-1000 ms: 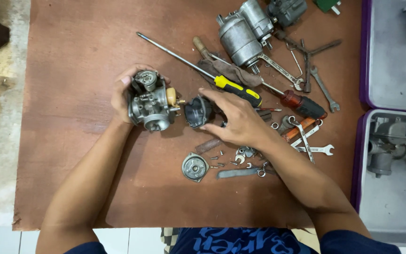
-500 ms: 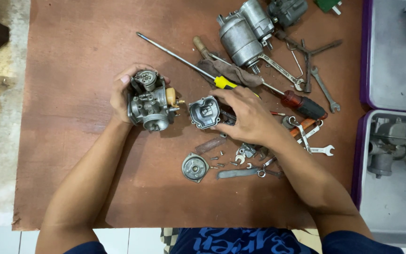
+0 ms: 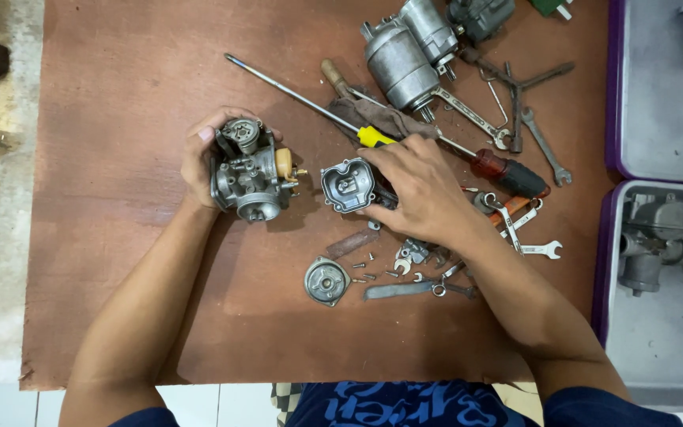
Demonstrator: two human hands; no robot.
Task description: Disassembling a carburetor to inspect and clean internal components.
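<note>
The carburetor body [image 3: 248, 170] sits on the brown board [image 3: 120, 63], left of centre, with the left hand [image 3: 203, 154] curled around its far side, fingers closed on the casting and holding it steady. Just to its right, not touching it, is the float bowl [image 3: 348, 185], open side up. A second ago the right hand [image 3: 424, 190] had that bowl tipped on edge, and half a second ago it was coming level; now it lies flat on the board with the fingertips pinching its right edge. So the bowl is off the body, and the 2 parts are side by side.

Nearer the person are a round cap [image 3: 326, 280], a scatter of small screws [image 3: 367, 266] and a flat metal strip [image 3: 401, 289].

Behind the right hand it gets crowded: a yellow-handled screwdriver [image 3: 310, 103] with a long shaft, a red-handled one [image 3: 507, 172], a rag [image 3: 373, 117], some spanners [image 3: 543, 142] and 2 starter motors [image 3: 405, 59]. That pile hems in the right hand, while the board is bare left of the carburetor. 2 grey trays [image 3: 666, 340] are at the far right.
</note>
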